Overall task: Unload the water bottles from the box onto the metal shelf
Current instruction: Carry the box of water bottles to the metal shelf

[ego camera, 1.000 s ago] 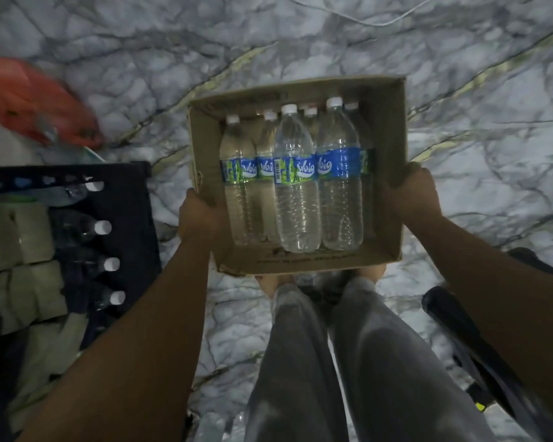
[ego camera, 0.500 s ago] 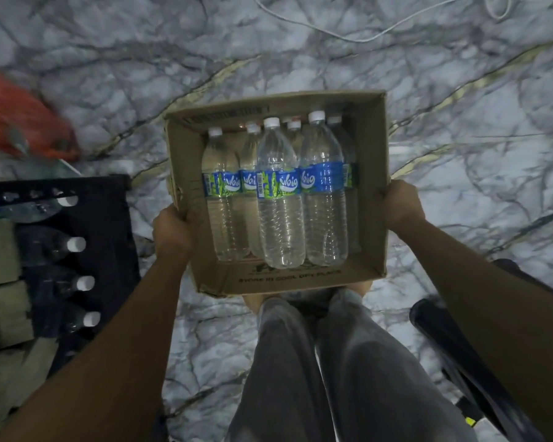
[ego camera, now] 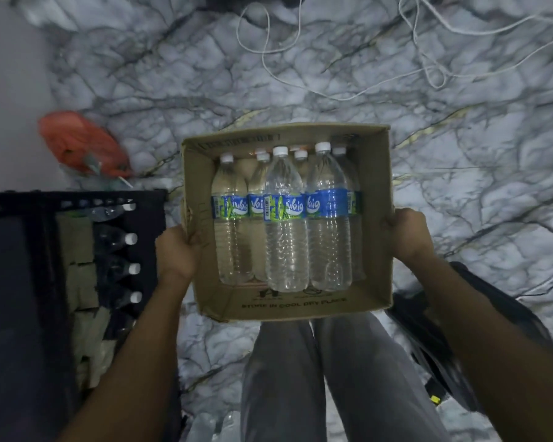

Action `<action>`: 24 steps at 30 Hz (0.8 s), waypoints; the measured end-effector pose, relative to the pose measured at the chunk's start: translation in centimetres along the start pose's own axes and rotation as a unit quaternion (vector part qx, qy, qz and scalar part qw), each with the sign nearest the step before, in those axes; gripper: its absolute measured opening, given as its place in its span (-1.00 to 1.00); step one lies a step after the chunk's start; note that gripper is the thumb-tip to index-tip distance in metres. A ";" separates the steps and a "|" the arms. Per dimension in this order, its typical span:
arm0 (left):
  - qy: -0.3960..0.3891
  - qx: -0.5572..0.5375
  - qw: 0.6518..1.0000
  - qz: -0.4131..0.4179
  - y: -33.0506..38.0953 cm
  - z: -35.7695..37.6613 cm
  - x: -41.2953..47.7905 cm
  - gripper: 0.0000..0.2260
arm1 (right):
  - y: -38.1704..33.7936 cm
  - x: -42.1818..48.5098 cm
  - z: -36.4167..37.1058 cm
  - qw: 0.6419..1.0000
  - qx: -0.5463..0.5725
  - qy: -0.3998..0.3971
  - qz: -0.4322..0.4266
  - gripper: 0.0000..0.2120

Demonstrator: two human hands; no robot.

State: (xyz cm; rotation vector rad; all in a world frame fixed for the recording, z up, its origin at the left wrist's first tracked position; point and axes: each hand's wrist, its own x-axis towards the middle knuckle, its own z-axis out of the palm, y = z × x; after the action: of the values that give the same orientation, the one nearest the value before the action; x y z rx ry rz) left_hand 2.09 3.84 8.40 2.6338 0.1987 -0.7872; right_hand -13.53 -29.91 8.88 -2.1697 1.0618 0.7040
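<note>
An open cardboard box (ego camera: 374,218) is held above the marble floor in front of my legs. Several clear water bottles (ego camera: 286,218) with white caps and blue-green labels lie inside it, stacked in two layers. My left hand (ego camera: 176,250) grips the box's left wall and my right hand (ego camera: 407,237) grips its right wall. The dark metal shelf (ego camera: 147,224) stands at the left, with several bottles (ego camera: 115,240) lying on it, caps pointing right.
An orange plastic bag (ego camera: 80,141) lies on the floor beyond the shelf. White cables (ego camera: 428,59) loop across the far floor. A black object (ego camera: 444,339) sits low at the right beside my legs. More bottles (ego camera: 205,425) show at the bottom edge.
The view has tilted up, showing more far floor and the cables. The box stays held by both hands and sits slightly lower and more central in view.
</note>
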 end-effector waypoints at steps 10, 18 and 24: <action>0.063 -0.012 0.996 0.067 7.7 -18.8 -14.2 -0.81 | -6.0 -17.2 -16.4 0.991 -0.030 0.101 -0.080 -0.66; 0.105 -0.027 0.987 0.118 10.6 -27.4 -22.3 -0.81 | -7.6 -25.5 -24.3 0.974 -0.014 0.184 -0.131 -0.56; 0.120 -0.029 0.982 0.143 12.5 -30.3 -24.7 -0.88 | -8.8 -28.2 -27.8 0.975 -0.011 0.189 -0.119 -0.51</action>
State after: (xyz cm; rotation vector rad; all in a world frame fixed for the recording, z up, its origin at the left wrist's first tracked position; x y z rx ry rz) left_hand -0.32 3.82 49.38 2.6154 -0.0916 -0.3620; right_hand -16.09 -31.64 49.37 -2.4578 0.9528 0.1979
